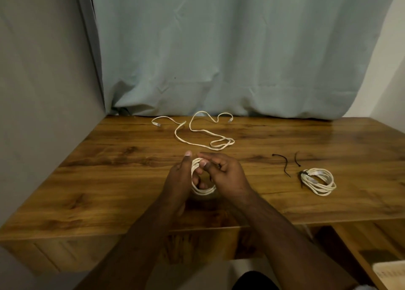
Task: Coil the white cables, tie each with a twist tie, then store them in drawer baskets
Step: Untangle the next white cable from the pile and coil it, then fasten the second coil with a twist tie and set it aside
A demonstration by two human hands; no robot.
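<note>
A coiled white cable (203, 191) is held upright over the middle of the wooden table (109, 180). My left hand (179, 178) grips the coil with fingers through its loop. My right hand (221, 171) pinches the top of the same coil, where a dark twist tie seems to sit, mostly hidden. An uncoiled white cable (197, 132) sprawls at the back of the table. A finished coil (318, 181) bound with a black tie lies at the right. Two loose black twist ties (285, 164) lie to its left.
A pale blue curtain (219, 48) hangs behind the table, and a grey wall stands at the left. Below the table's right side, a wooden shelf and the corner of a pale basket (390, 274) show.
</note>
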